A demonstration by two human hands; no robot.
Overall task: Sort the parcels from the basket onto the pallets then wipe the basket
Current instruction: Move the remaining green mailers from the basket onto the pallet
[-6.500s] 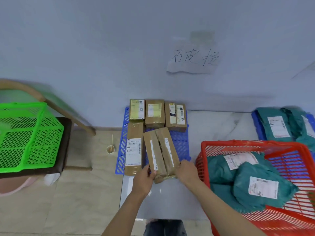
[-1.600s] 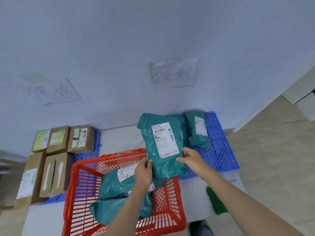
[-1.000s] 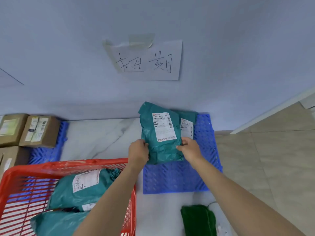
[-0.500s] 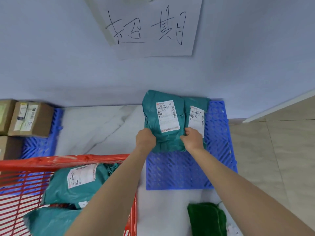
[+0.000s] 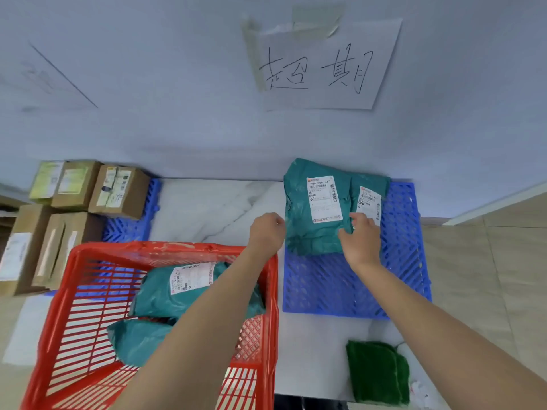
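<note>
We look down from a head-worn camera at a pale marble floor against a blue-grey wall. Our landmark is the red basket (image 5: 88, 306), at the lower left of the view. Inside it lie two teal parcel bags: one (image 5: 183, 288) with a white label near the basket's far side, and another (image 5: 136, 338) nearer to us, partly under our left forearm.

Just right of the basket and beyond it lies a blue pallet (image 5: 325, 288). On the pallet's far end rests a teal parcel (image 5: 313, 208) with a white barcode label, and a second teal parcel (image 5: 370, 193) lies beside it, farther from the basket and partly tucked under it.

Our left hand (image 5: 266, 232) hovers past the basket's far right corner, fingers curled loosely inward, at the labelled parcel's left edge; it grips nothing that we can see. Our right hand (image 5: 361, 241) sits over the parcel's lower right corner, fingers bent and partly spread, touching the bag without closing on it.

Left of the basket and beyond it, brown cardboard boxes (image 5: 118, 190) stand on another blue pallet (image 5: 133, 226). A dark green cloth (image 5: 376, 371) lies on the floor right of the basket, near us. A paper sign (image 5: 319, 66) with handwritten characters is taped to the wall above the teal parcels.
</note>
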